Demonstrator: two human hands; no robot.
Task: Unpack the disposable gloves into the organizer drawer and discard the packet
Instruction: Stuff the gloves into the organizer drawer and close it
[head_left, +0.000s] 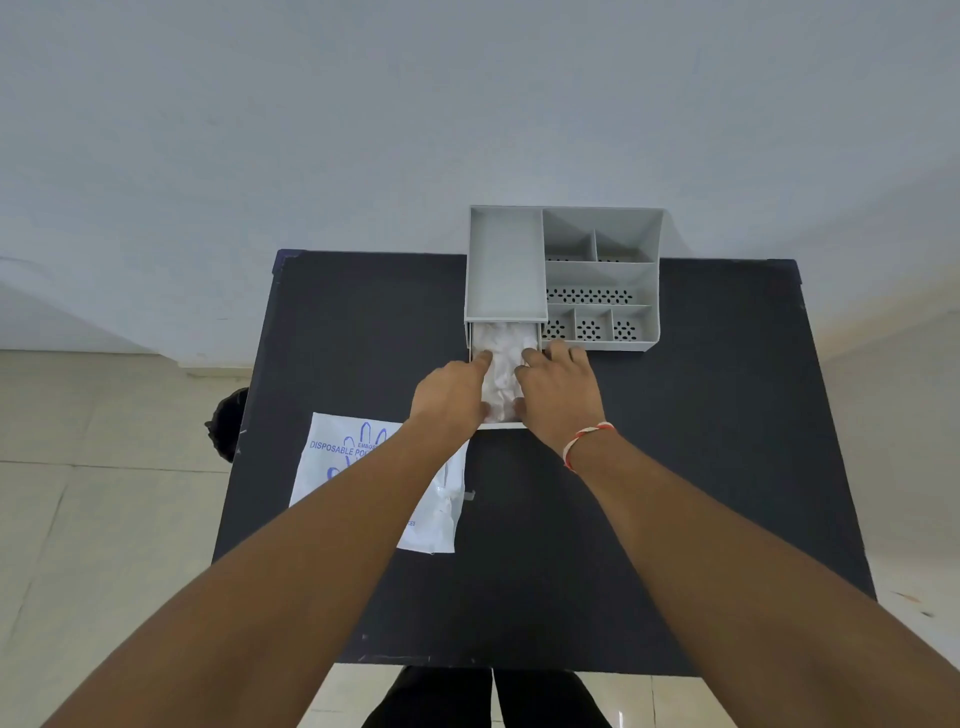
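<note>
Left hand (457, 387) and right hand (558, 395): spread flat, pressing crumpled disposable gloves (501, 364) into the pulled-out organizer drawer (501, 425). Empty packet (332, 467): on the surface (675, 467), nearest the left forearm, long axis slanting.

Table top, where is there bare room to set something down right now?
The table is bare right of the right hand, below the organizer. Also bare left of the organizer, above the packet. Crowded around the drawer, where the left hand also presses the gloves.
</note>
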